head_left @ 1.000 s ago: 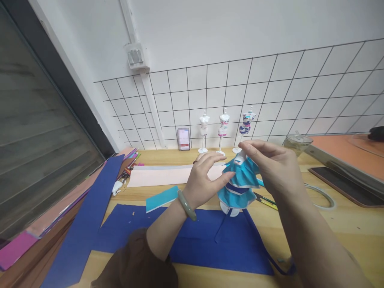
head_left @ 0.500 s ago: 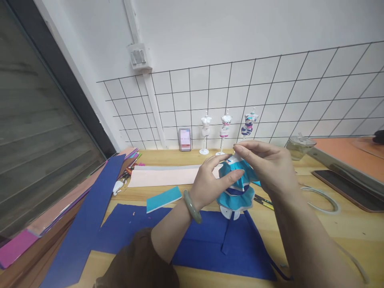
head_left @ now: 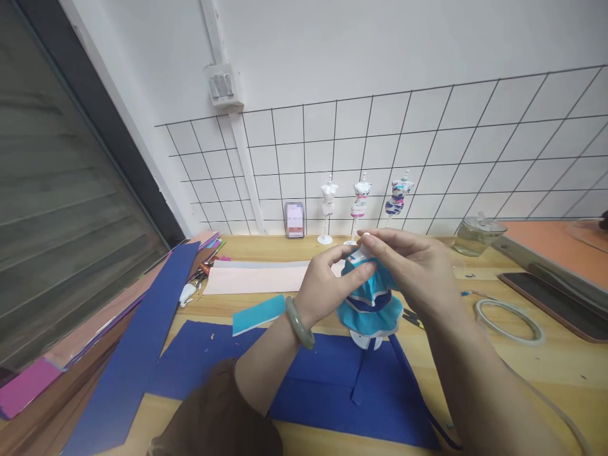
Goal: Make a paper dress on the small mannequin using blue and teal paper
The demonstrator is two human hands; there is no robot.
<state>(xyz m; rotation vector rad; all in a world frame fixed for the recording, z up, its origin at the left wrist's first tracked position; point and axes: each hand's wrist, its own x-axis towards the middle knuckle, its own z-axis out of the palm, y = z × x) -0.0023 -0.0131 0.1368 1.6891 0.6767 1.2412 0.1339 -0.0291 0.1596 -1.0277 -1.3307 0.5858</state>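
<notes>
Fingers (head_left: 360, 277) of the left hand (head_left: 327, 286) and right hand (head_left: 422, 273) grasp one blue-dressed mannequin (head_left: 369, 322) at the wide navy sheet (head_left: 327, 405)'s far edge; beyond that sheet stand three other mannequins (head_left: 361, 201); right of it, one white ring (head_left: 538, 330).

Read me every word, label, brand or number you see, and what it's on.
None can be read.
Upright phone by the wall grid: screen blurred, unreadable.
Rightmost rear dress form: coloured marks, too small to tell if any is lettering.
Blue ruffled dress: no lettering visible.
</notes>
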